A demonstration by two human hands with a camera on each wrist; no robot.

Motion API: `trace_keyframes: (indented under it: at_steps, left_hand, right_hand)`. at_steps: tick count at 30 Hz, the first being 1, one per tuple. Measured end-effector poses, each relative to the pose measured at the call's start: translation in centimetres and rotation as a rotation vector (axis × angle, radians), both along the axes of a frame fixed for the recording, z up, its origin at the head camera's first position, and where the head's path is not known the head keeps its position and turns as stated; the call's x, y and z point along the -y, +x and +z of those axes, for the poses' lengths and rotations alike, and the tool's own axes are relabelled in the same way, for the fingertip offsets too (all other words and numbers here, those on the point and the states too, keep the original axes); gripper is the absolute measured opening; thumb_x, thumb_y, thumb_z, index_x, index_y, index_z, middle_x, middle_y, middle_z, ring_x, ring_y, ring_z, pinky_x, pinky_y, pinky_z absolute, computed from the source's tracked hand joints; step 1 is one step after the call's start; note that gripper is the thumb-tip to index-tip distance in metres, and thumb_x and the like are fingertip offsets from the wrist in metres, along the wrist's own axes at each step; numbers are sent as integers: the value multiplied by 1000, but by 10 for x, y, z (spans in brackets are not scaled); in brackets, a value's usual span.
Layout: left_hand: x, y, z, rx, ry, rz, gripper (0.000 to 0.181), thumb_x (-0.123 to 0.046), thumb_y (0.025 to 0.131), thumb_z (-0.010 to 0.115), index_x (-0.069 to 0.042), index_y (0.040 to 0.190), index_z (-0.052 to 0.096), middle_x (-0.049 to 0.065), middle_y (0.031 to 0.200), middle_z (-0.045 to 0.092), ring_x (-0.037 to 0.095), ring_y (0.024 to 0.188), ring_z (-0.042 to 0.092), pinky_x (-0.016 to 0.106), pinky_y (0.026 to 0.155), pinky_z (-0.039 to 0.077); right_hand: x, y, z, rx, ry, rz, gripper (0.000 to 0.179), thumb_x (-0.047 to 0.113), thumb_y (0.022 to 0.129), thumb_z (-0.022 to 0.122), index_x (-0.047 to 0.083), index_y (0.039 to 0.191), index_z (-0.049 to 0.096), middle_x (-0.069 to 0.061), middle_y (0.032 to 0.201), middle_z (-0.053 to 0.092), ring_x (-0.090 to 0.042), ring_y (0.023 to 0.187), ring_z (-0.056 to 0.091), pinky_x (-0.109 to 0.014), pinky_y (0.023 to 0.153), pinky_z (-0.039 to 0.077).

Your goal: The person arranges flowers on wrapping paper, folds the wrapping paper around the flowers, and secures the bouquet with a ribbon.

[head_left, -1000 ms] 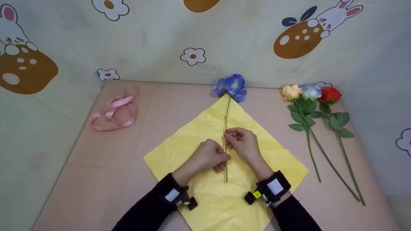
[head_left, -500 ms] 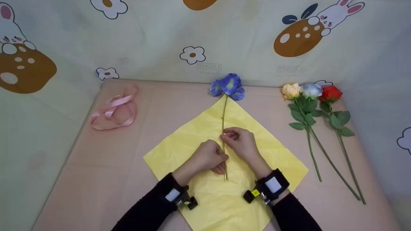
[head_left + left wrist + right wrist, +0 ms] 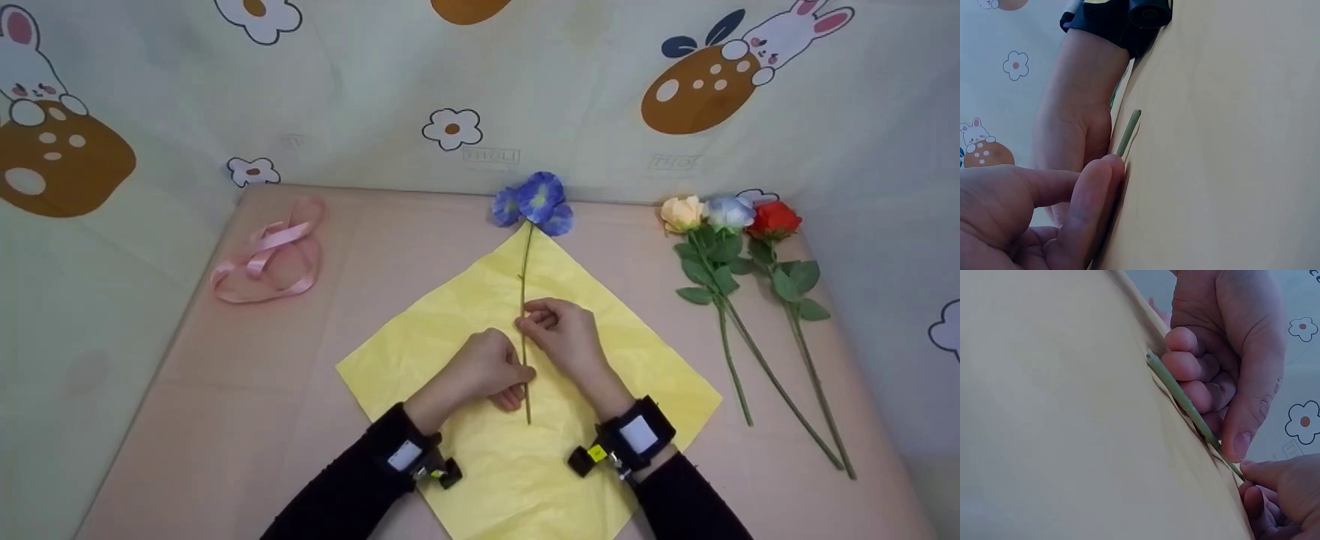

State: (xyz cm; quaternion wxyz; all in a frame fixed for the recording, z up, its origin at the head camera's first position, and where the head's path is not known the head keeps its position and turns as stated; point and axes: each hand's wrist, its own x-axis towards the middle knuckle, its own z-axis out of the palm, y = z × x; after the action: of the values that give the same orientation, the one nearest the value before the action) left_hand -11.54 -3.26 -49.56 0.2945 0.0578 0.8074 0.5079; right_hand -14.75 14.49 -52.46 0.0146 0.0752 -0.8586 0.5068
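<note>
A blue flower (image 3: 540, 196) with several blooms lies along the middle of a square of yellow wrapping paper (image 3: 442, 322), its blooms just past the paper's far corner. My left hand (image 3: 487, 367) pinches the lower part of its green stem (image 3: 523, 289). Higher up, my right hand (image 3: 566, 334) pinches the same stem between thumb and fingers. In the right wrist view, the cut stem end (image 3: 1165, 374) sticks out past the left fingers, close over the paper. The left wrist view shows the left thumb against the stem, with the right hand beyond.
A loose pink ribbon (image 3: 281, 240) lies at the back left of the table (image 3: 217, 420). To the right are a cream rose (image 3: 682, 215), a pale blue rose (image 3: 727, 214) and a red rose (image 3: 775, 220), stems toward me. A patterned cloth wall (image 3: 360, 97) stands behind.
The flower and its stem have shifted slightly left, and both hands with them. The dark line beside the stem has merged with it, as the stem came closer to the paper.
</note>
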Motion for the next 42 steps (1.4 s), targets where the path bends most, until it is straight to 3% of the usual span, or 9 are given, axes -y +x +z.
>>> trace_keyframes:
  at_steps: [9,13,15,21,23,28,32,39,42]
  left_hand:
    - [2,1,6,-16,-16,-14,33,-14,97,80,2,69,77,12,62,73,20,50,73,35,51,62]
    - [7,-2,9,-87,-33,-25,30,-19,99,81,-1,74,77,10,63,74,21,51,73,34,51,62]
    - [10,-4,9,-172,-46,-34,28,-21,100,81,-4,77,76,7,63,73,20,51,72,32,50,59]
    - [20,-16,10,-585,-199,25,18,-21,101,77,-10,89,72,2,77,74,16,67,70,31,62,56]
    - [23,-19,10,-650,-237,52,15,-21,101,77,-8,94,73,6,85,76,19,74,72,35,67,59]
    - [33,-25,11,-688,-277,67,20,-20,103,76,-1,106,73,14,97,74,28,87,73,43,75,61]
    - [41,-27,11,-706,-313,57,23,-18,102,78,3,109,73,16,97,71,29,86,66,44,77,58]
    - [46,-28,13,-670,-336,22,19,-17,103,75,1,99,70,9,85,63,23,75,54,41,73,51]
    - [45,-28,13,-673,-335,10,19,-17,102,75,0,94,69,7,81,61,21,72,52,39,71,48]
  right_hand:
    - [-17,-4,15,17,25,-14,28,14,97,86,0,120,80,-6,96,79,-22,85,77,-24,72,59]
    - [-45,-13,28,15,69,-66,30,17,99,83,1,124,79,-10,102,79,-26,90,77,-25,75,58]
    - [-65,-17,35,14,113,-115,32,19,101,81,1,127,78,-12,106,78,-28,94,76,-30,80,59]
    - [-124,-20,47,0,300,-280,37,23,105,74,-2,132,74,-21,115,75,-36,101,73,-50,88,59]
    - [-140,-18,50,22,341,-329,39,25,106,72,-2,134,72,-22,119,73,-38,104,71,-54,92,59]
    - [-179,-16,48,79,405,-445,39,20,106,69,-6,136,70,-28,129,68,-45,119,63,-60,103,52]
    - [-202,-14,43,129,454,-501,45,16,105,65,-12,140,64,-35,136,61,-53,129,53,-65,108,45]
    - [-219,-11,40,229,478,-531,50,19,103,59,-13,141,62,-33,126,65,-48,114,58,-56,90,48]
    - [-220,-9,41,231,466,-521,45,18,103,60,-13,136,66,-33,123,67,-48,113,62,-54,88,51]
